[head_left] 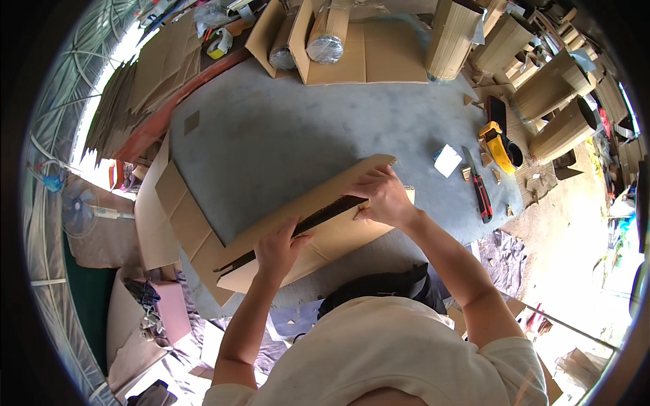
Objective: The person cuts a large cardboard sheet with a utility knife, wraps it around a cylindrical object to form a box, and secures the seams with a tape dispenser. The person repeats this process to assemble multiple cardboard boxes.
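Note:
A long brown cardboard box (338, 233) lies slantwise at the near side of the grey table (284, 135). Between its two long flaps runs a dark slit. My left hand (276, 250) grips the flap edges at the box's left part, thumb on the near panel and fingers over the slit. Toward its right end, my right hand (382, 196) grips the edges too, fingers on the far panel and thumb on the near one. The fingertips are partly hidden. A flat cardboard piece (193, 223) extends from beneath the left end.
Right of the box lie a red and black utility knife (481, 193), a white paper square (447, 161) and a yellow tape dispenser (500, 147). Cardboard tubes (453, 40) stand at the far right. Stacked cardboard sheets (152, 74) and a fan (81, 206) are at the left.

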Motion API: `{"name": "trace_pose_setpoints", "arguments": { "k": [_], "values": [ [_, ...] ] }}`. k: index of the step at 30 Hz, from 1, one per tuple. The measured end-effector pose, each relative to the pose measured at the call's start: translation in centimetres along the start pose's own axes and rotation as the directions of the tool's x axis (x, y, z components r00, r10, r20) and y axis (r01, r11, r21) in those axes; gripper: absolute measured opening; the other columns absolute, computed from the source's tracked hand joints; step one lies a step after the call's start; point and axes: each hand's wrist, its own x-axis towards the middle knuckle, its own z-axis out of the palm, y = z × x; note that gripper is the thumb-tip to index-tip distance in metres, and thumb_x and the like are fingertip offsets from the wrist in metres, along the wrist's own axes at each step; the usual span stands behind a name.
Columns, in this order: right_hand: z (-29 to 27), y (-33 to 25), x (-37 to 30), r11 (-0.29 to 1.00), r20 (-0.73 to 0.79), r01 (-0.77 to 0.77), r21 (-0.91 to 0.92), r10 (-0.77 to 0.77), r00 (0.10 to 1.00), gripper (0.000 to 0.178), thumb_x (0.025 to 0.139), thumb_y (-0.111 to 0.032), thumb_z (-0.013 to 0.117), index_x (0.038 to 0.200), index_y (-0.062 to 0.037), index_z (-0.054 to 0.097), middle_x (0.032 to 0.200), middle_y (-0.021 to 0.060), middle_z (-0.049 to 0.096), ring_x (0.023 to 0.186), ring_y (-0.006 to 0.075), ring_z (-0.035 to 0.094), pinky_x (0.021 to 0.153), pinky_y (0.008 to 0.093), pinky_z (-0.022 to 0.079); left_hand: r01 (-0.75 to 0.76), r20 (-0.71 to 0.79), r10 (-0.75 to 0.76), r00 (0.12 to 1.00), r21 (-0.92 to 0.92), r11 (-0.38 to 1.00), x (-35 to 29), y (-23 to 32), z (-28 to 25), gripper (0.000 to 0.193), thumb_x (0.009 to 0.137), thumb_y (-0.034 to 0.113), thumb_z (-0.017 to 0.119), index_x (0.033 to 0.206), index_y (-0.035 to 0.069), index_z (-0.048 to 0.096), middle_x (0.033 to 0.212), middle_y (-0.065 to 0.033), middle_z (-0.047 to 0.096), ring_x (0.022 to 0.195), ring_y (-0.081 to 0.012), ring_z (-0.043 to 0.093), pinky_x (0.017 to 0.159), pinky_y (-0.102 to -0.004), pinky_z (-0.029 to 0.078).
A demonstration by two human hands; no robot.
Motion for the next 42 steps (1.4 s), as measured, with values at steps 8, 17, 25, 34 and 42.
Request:
{"name": "trace_pose_setpoints", "arguments": {
  "k": [8,17,25,34,42],
  "values": [
    [0.4,-0.1,0.6,1.000,0.029,-0.022,0.017,0.021,0.999,0.047,0.042,-0.019,0.077,0.088,-0.0189,0.066,0.083,-0.0049,0.059,0.088,0.0155,0.054,0.086,0.0332,0.036,-0.011,0.008,0.012,1.000,-0.076,0.997,1.1,-0.7,1.3,0.034,0.073,0.035,0.065,0.099,0.012,0.062,0.085,-0.0045,0.065,0.069,-0.0249,0.063,0.061,-0.0351,0.049],
    [0.6,1.1,0.9,0.990,0.033,0.095,0.108,-0.099,0.994,0.039,0.047,-0.025,0.078,0.083,-0.0170,0.066,0.078,-0.0023,0.058,0.086,0.0184,0.054,0.084,0.0349,0.036,-0.055,0.032,0.054,0.998,0.059,0.997,0.6,1.6,0.4,0.032,0.072,0.027,0.068,0.099,0.012,0.063,0.079,-0.0113,0.063,0.069,-0.0294,0.062,0.061,-0.0356,0.048],
    [-2.9,1.9,-1.7,0.931,-0.437,0.152,0.332,0.009,0.899,0.031,0.062,-0.009,0.076,0.090,-0.0079,0.064,0.093,0.0045,0.062,0.092,0.0224,0.055,0.082,0.0337,0.042,0.028,0.201,-0.060,0.978,0.159,0.987,3.4,4.6,0.3,0.043,0.074,0.033,0.065,0.112,0.014,0.058,0.081,-0.0124,0.064,0.073,-0.0296,0.062,0.063,-0.0371,0.047],
    [-10.9,27.0,-20.8,0.129,-0.638,-0.819,-0.559,0.565,0.524,0.055,0.070,-0.041,0.066,0.109,-0.0057,0.050,0.104,0.0103,0.052,0.103,0.0269,0.046,0.089,0.0396,0.037,0.131,0.347,-0.175,0.922,0.145,0.981,4.5,5.6,-0.8,0.049,0.071,0.032,0.069,0.111,0.007,0.057,0.082,-0.0157,0.063,0.073,-0.0292,0.062,0.063,-0.0347,0.048],
    [-15.2,19.6,-19.3,0.555,-0.740,-0.818,-0.152,0.485,0.466,0.033,0.076,-0.033,0.065,0.084,-0.0021,0.059,0.079,0.0088,0.057,0.079,0.0249,0.051,0.073,0.0390,0.040,-0.119,0.422,0.030,0.906,0.187,0.975,4.9,4.0,-0.7,0.044,0.073,0.035,0.067,0.101,0.003,0.058,0.078,-0.0136,0.063,0.066,-0.0276,0.062,0.056,-0.0345,0.050]
  ]
}}
